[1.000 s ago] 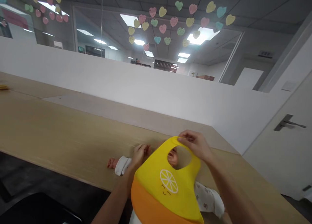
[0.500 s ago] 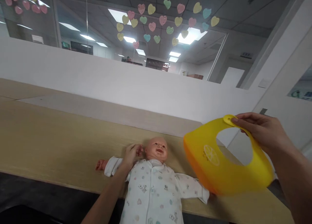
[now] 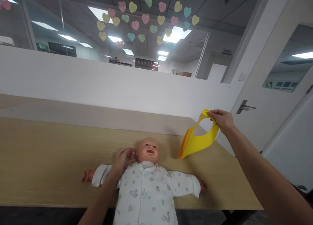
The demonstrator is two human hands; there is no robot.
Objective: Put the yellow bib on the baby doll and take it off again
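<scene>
Presently, head view: right hand (image 3: 223,120) pinches the yellow bib (image 3: 199,145) at its neck band, thumb and fingers pressed together on the strap; bib hangs to the right of the doll (image 3: 146,192), apart from it, neck opening visible, orange edge lowest and nearest the doll's head; whether that edge touches the table (image 3: 49,153) cannot be told; left hand (image 3: 123,158) rests beside the doll's head, fingers loosely curled near the ear; cannot tell whether they pinch anything there; doll lies on its back, both arms stretched sideways, in a white printed suit; behind stands a white wall (image 3: 122,88), heart-shaped notes (image 3: 145,19) on the glass above it; door (image 3: 259,120) at right.
</scene>
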